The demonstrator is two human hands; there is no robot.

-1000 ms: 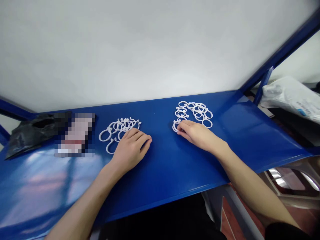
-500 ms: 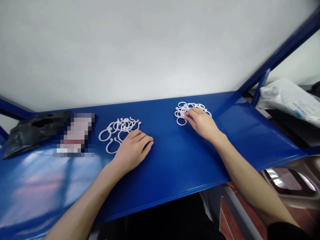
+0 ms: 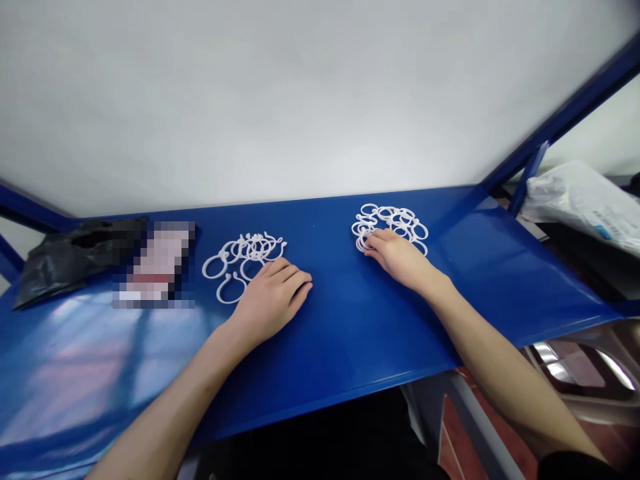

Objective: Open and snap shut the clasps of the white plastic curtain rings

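Two heaps of white plastic rings lie on a blue shelf [image 3: 350, 333]. The left heap [image 3: 240, 257] holds open, unclipped rings; the right heap [image 3: 395, 220] holds closed rings. My left hand [image 3: 273, 300] rests flat on the shelf just right of the left heap, fingers stretched out and together, holding nothing. My right hand [image 3: 397, 257] lies palm down at the near left edge of the right heap, its fingertips on the rings there. Whether those fingers pinch a ring is hidden.
A black plastic bag [image 3: 60, 260] lies at the shelf's far left beside a blurred-out flat item [image 3: 155, 267]. A white wall rises behind. A blue frame post [image 3: 560, 120] slants up on the right, with a white bag [image 3: 585, 200] beyond it.
My right hand went from the near edge of the right heap onto the rings, bunching them, then drew back to the heap's near left edge. My left hand stayed put.
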